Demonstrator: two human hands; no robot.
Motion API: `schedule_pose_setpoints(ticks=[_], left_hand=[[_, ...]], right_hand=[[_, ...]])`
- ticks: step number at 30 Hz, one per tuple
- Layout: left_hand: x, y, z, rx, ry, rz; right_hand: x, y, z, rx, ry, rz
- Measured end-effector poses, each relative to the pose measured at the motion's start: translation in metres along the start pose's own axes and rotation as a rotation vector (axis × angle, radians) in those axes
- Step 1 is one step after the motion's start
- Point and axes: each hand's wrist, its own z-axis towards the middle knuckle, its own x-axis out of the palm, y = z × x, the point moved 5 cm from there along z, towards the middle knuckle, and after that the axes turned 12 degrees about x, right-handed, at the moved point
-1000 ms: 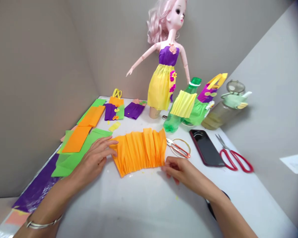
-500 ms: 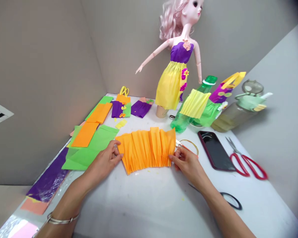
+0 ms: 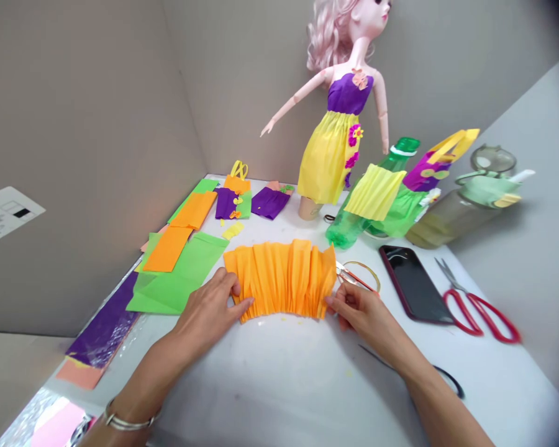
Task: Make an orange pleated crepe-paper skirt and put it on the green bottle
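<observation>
L hand (image 3: 209,316); R hand (image 3: 358,313); pleated crepe (image 3: 284,279)

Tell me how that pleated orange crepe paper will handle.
The pleated orange crepe paper looks thin, so it is probably very light and floppy. Its pleats fan open at the top, so they may spread if the left hand and right hand release it. It could tear easily.
</observation>
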Motion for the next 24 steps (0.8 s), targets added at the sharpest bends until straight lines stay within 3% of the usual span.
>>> schedule_pose_setpoints(ticks=[6, 12, 22, 24], left_hand=[[0.009, 0.008, 0.003, -0.019, -0.085, -0.036], [0.001, 0.026, -0.014, -0.076, -0.171, -0.103], [-0.002, 0.038, -0.038, -0.142, -0.081, 0.143], [-0.005, 0.039, -0.039, -0.124, -0.112, 0.176]], right_hand=[[-0.007, -0.005, 0.002, 0.0, -0.025, -0.054], [-0.016, -0.006, 0.002, -0.059, -0.068, -0.158], [-0.024, -0.01, 0.003, -0.091, -0.147, -0.33], [-0.025, -0.011, 0.004, -0.114, -0.164, -0.354]])
